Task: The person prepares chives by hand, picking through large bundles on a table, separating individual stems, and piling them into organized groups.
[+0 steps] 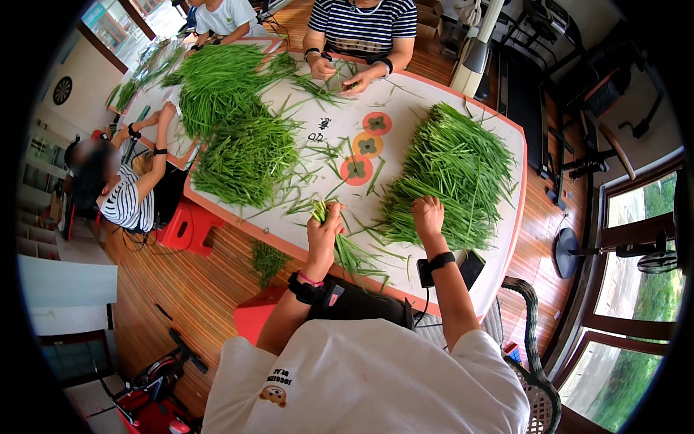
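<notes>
**Sorting green stalks: left hand holding a bunch, right hand on the pile**

Nearest: left hand [323,233] is gripping a small bunch of green stalks [340,242], fingers closed round it, long axis running from the table edge up and away, tips toward the table centre. Right hand [428,215] is resting on the near edge of the big right-hand pile [452,177], fingers curled into the stalks; can't tell if they're pinching any. Pile is sitting just right of the bunch, so the right hand is nearer. Further out: another heap [242,155] left of centre, red flower prints [367,147] between. Far side: another person's hands [340,72] are picking stalks.
</notes>
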`<state>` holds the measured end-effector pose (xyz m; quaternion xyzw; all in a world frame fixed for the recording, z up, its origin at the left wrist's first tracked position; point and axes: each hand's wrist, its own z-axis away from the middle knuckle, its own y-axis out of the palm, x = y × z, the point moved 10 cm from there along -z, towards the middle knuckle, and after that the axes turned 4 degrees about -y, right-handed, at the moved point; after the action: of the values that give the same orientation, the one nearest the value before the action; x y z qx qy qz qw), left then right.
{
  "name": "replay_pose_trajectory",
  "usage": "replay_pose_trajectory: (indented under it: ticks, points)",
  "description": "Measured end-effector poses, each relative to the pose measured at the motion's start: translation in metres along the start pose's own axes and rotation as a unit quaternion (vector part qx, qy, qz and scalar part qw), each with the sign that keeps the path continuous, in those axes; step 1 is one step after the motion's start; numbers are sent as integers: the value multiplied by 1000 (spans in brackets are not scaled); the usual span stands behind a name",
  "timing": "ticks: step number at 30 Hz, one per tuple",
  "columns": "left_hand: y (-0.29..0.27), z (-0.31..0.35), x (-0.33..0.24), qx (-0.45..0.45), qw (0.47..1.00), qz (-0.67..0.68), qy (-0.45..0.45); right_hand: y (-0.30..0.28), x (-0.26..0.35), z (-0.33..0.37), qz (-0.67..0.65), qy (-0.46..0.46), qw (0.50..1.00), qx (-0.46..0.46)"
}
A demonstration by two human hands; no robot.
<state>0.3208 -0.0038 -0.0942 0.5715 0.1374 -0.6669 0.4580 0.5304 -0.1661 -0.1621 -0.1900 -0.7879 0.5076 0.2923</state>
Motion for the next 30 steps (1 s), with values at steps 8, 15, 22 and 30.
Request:
replay_pose_trajectory:
  ticks: [8, 15, 22, 30]
  points:
    - [12, -1, 20, 55, 996, -63, -34, -43, 35, 1, -263, -6, 964, -21]
    - [28, -2, 40, 86, 988, -108, -73, -89, 109, 11, -374, -66, 925, -3]
    - [37, 4, 32, 106, 990, -57, -71, -79, 100, 12, -504, 51, 862, -13]
    - [59, 15, 4, 149, 985, -76, 47, -43, 104, 16, -697, 144, 702, 36]
